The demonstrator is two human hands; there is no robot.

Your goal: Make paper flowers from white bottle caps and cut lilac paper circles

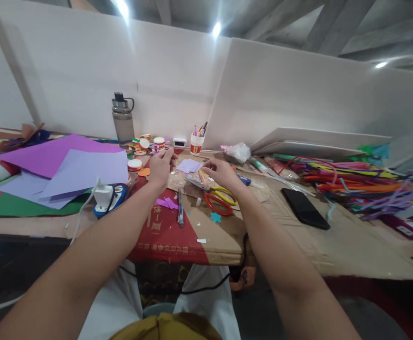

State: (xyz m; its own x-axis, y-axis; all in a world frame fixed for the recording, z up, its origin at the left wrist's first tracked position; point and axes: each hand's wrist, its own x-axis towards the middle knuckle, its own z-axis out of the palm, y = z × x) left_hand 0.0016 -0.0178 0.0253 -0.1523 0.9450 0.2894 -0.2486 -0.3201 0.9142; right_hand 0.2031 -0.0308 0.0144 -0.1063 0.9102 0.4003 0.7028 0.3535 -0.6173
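Big white boards (178, 75) stand behind the bench (224, 243), and bright lights (216, 29) shine up high. Both hands are over the bench. Some small light purple paper (188, 165) is between them, near the middle. The right hand (222, 172) has its fingertips at the right edge of this paper, but I cannot tell if they pinch it. The left hand (161, 169) is on the other side, with its fingers bent, and I cannot tell if it has anything in it.

Just by the right hand are scissors (208, 193) with red and yellow handles. A pen (180, 208) lies nearer the person, next to some bright purple scraps (167, 203). A little blue shape (215, 217) is below the scissors.

Past the hands, a cup (197, 144) of pens stands by a small white box (180, 142) with a dark front. A gray bottle (122, 123) is at the back. Big purple sheets (89, 174) are on the left, near a white plug (103, 194). Far to the right, a black phone (305, 208) lies flat near a pile of colorful sticks (355, 177).
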